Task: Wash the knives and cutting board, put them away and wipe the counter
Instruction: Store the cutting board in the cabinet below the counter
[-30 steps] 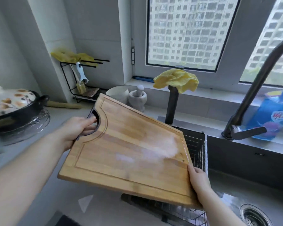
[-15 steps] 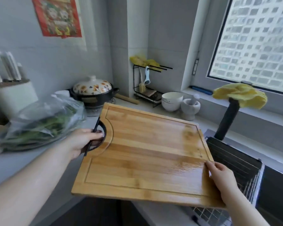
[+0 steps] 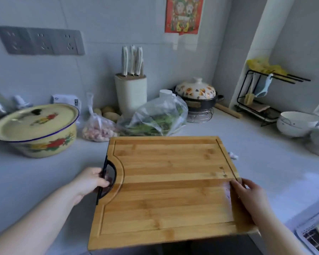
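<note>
Swung round toward the white cylindrical knife block (image 3: 130, 92), the rectangular bamboo cutting board (image 3: 173, 186) hangs level on its near side, long axis hand to hand. Left hand (image 3: 92, 181) grips the black handle (image 3: 107, 178); right hand (image 3: 250, 196) pinches the opposite edge.

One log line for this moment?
cutting board: held flat over counter | left hand: grips black handle | right hand: holds right edge | knives: in knife block

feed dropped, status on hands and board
Left hand grips black handle; right hand holds right edge. Cutting board level over counter. Bag of greens beyond far edge.
</note>
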Demonstrator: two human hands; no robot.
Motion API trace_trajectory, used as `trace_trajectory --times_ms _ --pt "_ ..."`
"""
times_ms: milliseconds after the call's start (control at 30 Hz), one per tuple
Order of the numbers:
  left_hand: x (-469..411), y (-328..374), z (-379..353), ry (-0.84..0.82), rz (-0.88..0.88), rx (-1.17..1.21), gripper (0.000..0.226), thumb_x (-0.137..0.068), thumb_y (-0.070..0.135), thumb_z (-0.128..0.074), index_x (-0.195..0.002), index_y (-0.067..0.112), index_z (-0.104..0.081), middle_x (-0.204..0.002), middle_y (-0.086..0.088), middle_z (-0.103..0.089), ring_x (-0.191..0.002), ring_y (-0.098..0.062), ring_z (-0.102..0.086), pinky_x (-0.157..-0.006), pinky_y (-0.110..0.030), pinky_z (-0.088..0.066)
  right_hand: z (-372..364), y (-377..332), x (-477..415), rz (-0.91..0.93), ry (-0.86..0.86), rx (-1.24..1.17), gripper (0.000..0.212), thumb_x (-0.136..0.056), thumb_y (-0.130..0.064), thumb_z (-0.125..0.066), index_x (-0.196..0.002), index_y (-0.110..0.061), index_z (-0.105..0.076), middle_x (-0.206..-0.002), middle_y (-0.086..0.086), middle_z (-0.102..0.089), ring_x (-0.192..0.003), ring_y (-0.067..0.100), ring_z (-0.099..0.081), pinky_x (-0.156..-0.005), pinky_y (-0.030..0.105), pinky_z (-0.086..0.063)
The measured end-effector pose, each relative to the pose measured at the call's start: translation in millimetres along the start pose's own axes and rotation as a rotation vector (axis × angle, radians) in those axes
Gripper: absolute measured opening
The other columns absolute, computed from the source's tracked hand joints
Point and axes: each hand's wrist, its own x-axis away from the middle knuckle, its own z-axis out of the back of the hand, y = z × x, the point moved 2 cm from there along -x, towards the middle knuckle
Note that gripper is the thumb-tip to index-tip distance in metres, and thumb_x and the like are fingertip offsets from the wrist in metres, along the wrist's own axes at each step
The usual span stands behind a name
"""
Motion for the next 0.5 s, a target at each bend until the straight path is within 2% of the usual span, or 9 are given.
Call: trace_trajectory --times_ms 133,233,300,400,467,500 --pt "-7.9 -33.7 27.9 0.044 0.070 -0.090 0.017 -0.074 -0.011 -0.059 -0.089 -0.005 -0.065 -0.095 -0.024 -0.067 -0.096 -0.037 -0.060 -0.084 -0.037 -0.044 -37.4 -11.7 13.1 -0.019 -0.047 0.107 0.048 -0.090 -0.040 -0.052 -0.131 -0.014 -0.050 -0.131 0.014 -0.054 -0.115 0.034 -0.052 -0.095 0.040 -0.043" --pt "-12.9 -45.3 34.1 0.019 0.114 -0.104 0.022 -0.075 -0.008 -0.058 -0.095 0.000 -0.064 -0.102 -0.017 -0.065 -0.099 -0.033 -0.056 -0.082 -0.032 -0.040 -52.1 -14.7 18.0 -0.037 -0.059 0.171 0.048 -0.091 -0.040 -0.051 -0.132 -0.014 -0.049 -0.133 0.013 -0.053 -0.119 0.033 -0.049 -0.098 0.038 -0.040" --pt "-18.6 -50.6 36.3 0.010 0.117 -0.118 0.038 -0.076 -0.006 -0.059 -0.113 0.001 -0.059 -0.113 -0.013 -0.061 -0.108 -0.030 -0.052 -0.089 -0.032 -0.039 -58.2 -14.6 20.2 -0.059 -0.073 0.188 0.050 -0.091 -0.040 -0.051 -0.133 -0.013 -0.048 -0.133 0.013 -0.053 -0.119 0.032 -0.049 -0.098 0.039 -0.040" --pt "-25.1 -55.4 36.2 0.038 0.112 -0.141 0.058 -0.077 -0.006 -0.060 -0.132 -0.003 -0.044 -0.136 -0.019 -0.047 -0.125 -0.031 -0.042 -0.103 -0.036 -0.033 -65.0 -14.0 21.6 -0.061 -0.078 0.215 0.051 -0.091 -0.040 -0.051 -0.134 -0.012 -0.046 -0.133 0.012 -0.052 -0.119 0.032 -0.050 -0.098 0.040 -0.041" --pt "-27.8 -57.2 34.5 0.071 0.123 -0.173 0.055 -0.076 -0.008 -0.060 -0.129 -0.005 -0.047 -0.131 -0.021 -0.050 -0.122 -0.033 -0.045 -0.099 -0.035 -0.037 -68.1 -14.5 20.1 -0.061 -0.080 0.231 0.052 -0.092 -0.040 -0.050 -0.135 -0.013 -0.045 -0.134 0.012 -0.052 -0.119 0.031 -0.050 -0.097 0.039 -0.042" --pt "-28.0 -57.5 33.6 0.085 0.123 -0.181 0.048 -0.074 -0.009 -0.060 -0.122 -0.006 -0.054 -0.121 -0.022 -0.057 -0.115 -0.034 -0.050 -0.090 -0.034 -0.041 -69.6 -15.0 19.4 -0.066 -0.086 0.239 0.052 -0.092 -0.040 -0.049 -0.136 -0.013 -0.043 -0.135 0.012 -0.051 -0.119 0.031 -0.050 -0.096 0.039 -0.042"
